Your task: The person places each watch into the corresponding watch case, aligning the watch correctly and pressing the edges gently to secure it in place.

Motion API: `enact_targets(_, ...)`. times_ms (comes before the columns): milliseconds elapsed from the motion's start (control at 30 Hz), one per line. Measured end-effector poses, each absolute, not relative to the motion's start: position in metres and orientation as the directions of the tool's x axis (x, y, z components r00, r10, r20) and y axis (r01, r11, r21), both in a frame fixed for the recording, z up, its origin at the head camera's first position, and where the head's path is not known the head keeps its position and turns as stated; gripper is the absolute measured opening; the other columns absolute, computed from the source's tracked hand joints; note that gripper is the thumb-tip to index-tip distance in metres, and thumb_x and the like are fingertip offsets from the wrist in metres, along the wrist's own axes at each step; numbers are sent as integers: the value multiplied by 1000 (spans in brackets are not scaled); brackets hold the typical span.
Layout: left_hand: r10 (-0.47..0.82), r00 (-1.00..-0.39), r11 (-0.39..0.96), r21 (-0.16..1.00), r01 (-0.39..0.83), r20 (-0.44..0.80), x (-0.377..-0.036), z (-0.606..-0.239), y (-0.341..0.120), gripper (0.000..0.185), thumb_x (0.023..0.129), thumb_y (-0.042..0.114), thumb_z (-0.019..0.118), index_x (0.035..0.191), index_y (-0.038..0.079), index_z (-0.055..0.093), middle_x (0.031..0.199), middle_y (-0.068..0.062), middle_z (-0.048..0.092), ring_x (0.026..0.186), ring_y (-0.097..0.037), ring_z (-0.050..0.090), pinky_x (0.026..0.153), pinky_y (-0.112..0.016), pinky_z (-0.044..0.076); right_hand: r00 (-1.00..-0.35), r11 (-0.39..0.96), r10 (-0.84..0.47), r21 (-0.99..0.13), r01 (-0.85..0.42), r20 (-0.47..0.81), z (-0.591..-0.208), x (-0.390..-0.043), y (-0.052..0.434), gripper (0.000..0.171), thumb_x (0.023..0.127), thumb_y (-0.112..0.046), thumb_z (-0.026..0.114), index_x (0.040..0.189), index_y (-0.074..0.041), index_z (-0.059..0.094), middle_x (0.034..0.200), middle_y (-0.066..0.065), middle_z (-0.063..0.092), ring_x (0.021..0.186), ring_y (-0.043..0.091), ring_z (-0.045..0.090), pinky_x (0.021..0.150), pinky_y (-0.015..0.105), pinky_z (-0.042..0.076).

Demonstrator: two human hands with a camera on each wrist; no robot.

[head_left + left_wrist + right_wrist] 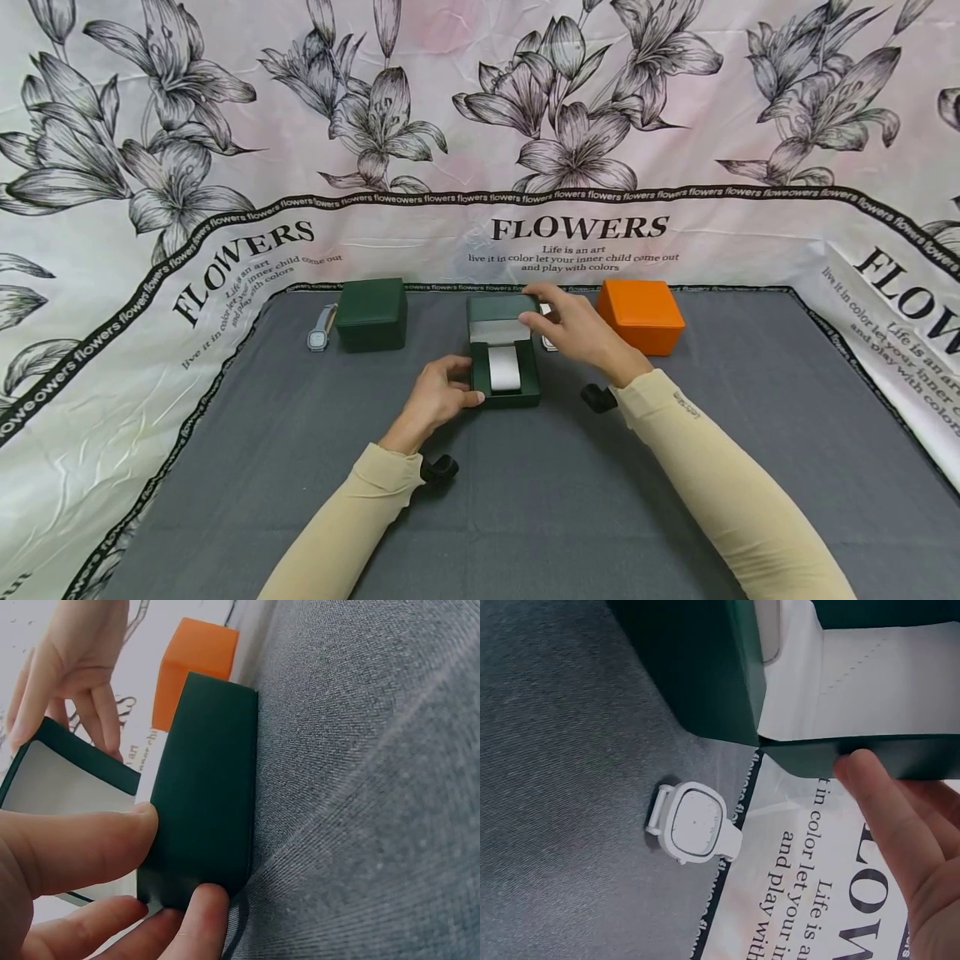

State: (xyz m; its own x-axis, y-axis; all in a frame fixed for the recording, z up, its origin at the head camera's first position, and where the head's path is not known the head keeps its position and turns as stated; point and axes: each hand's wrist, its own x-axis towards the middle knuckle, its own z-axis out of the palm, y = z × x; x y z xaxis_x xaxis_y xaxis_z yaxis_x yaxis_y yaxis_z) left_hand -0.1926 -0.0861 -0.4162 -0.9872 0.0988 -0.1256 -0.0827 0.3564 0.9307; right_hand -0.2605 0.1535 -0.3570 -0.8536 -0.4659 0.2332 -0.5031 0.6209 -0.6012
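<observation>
A dark green watch box [530,375] stands with its lid raised in the middle of the table. Inside sits a white watch cushion [504,368]. My left hand [438,392] grips the base at its left side, thumb near the front corner; in the left wrist view the thumb and fingertips [204,911] press its green wall. With my right hand [573,325] I pinch the lid [491,308] by its right edge, thumb in front and fingers behind. Partly hidden by that hand is a white square-faced watch [697,823], lying right of the box.
To the left stands a closed green box [371,315], with a pale-strapped watch [318,329] beside it. A closed orange box [641,317] is at the back right. Behind them hangs a flower-printed cloth [420,233] at the grey table's [525,517] far edge.
</observation>
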Motion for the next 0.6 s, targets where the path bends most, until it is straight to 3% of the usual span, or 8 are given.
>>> enact_targets(400,112,-985,352,932,-82,-129,-191,-413,-87,59,76,-4,77,130,5,56,125,-13,58,102,-27,62,76,-34,54,-878,594,-414,-659,-461,242,-354,-273,153,55,95,-49,51,144,-25,41,135,17,51,111,32,60,86,49,51)
enact_targets(600,107,-987,359,931,-71,-117,-192,-414,-86,59,75,-3,77,130,5,57,124,-13,59,103,-27,62,76,-34,53,-892,596,-403,-682,-425,203,-352,-276,153,54,95,-50,51,143,-28,42,135,17,51,99,24,66,81,45,53)
